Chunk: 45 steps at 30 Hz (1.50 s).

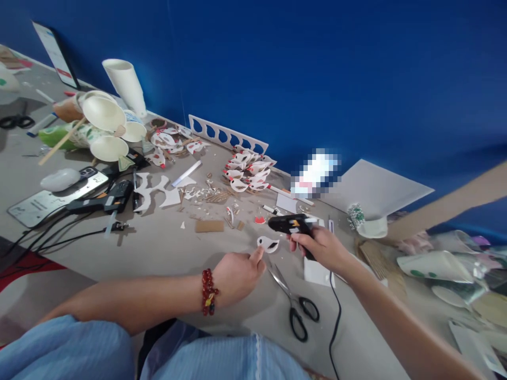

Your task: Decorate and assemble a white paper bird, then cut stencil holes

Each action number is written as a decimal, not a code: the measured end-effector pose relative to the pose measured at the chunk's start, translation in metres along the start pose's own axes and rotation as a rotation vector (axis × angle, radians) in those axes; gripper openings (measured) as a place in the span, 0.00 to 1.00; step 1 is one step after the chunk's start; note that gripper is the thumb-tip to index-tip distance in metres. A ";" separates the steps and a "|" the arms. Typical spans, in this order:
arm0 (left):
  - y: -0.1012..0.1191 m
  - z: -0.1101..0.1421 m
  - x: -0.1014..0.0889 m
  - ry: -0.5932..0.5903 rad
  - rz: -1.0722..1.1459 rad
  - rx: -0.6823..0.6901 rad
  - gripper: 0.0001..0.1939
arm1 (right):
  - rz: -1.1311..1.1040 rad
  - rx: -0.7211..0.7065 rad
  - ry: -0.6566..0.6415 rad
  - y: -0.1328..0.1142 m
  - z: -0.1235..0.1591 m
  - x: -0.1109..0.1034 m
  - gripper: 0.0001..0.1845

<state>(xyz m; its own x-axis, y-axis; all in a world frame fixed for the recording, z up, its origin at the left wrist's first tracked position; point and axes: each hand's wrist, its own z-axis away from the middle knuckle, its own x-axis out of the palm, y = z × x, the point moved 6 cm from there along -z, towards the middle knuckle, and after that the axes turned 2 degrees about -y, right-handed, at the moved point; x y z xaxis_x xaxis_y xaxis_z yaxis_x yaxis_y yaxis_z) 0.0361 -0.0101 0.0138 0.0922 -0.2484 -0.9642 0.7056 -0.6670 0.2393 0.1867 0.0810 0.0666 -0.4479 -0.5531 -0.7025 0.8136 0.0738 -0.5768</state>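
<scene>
A small white paper bird [270, 244] with black markings is at the middle of the table, at my left fingertips. My left hand [238, 275] is closed, with thumb and index finger at the bird's lower left edge; the other fingers are curled under. In my right hand [321, 246] is a black glue gun [291, 224], its nozzle pointing left above and to the right of the bird. Its black cord runs down toward me. Scissors [291, 298] with black handles lie slightly open below the bird. A red scrap [259, 220] lies just behind it.
Several finished-looking paper birds [247, 171] cluster near the blue wall. Paper scraps, a cardboard strip [209, 226] and a white cut-out sheet [156, 191] lie leftward. A second glue gun [114, 198], a phone [59, 195] and paper cups [109, 149] stand farther left. Plastic cups [435, 264] crowd the right.
</scene>
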 end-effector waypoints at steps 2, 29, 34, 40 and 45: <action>0.000 0.000 0.001 -0.005 -0.019 0.006 0.13 | -0.158 -0.033 0.127 0.007 0.009 -0.010 0.21; -0.083 -0.010 -0.028 0.261 0.916 -0.299 0.10 | 0.537 0.251 0.497 0.157 0.166 0.003 0.26; -0.082 -0.016 -0.010 0.175 1.151 -0.335 0.13 | 0.463 -0.099 0.639 0.055 0.110 0.008 0.16; -0.080 -0.016 -0.003 0.166 1.230 -0.367 0.12 | 0.336 -0.314 0.476 -0.003 0.022 0.056 0.21; -0.079 -0.016 0.000 0.130 1.341 -0.397 0.11 | 0.243 -0.380 0.468 0.001 0.015 0.062 0.14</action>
<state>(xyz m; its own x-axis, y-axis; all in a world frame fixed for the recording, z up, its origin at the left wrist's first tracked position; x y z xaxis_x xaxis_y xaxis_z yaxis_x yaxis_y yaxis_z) -0.0080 0.0540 -0.0074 0.8929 -0.4484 -0.0397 0.1768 0.2682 0.9470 0.1650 0.0339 0.0285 -0.4511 -0.0701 -0.8897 0.7628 0.4872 -0.4252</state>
